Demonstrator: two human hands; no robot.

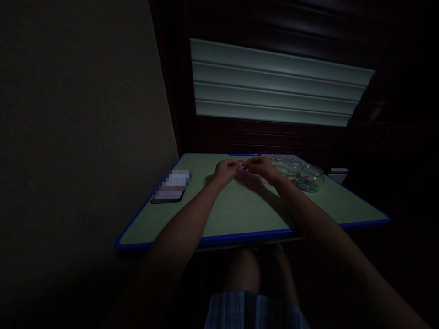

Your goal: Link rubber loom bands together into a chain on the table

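Both of my hands meet over the far middle of the table, fingertips close together. My left hand [226,172] is closed in a pinch on a small pink thing [241,165], whose kind the dim light hides. From the other side my right hand [263,167] pinches at the same thing with bent fingers. Under and beside the hands lies a loose pink pile [252,177], partly covered by my right hand and its shadow. A few pale thin loops [240,187] rest on the table just in front of it.
Right of my hands stand clear round jars; the nearest jar [318,179] contains colourful small rings [306,184]. A phone-like device [168,198], its face blurred out, lies at the left. The pale table [226,214] has a blue edge. A white box [339,170] is beyond its right side.
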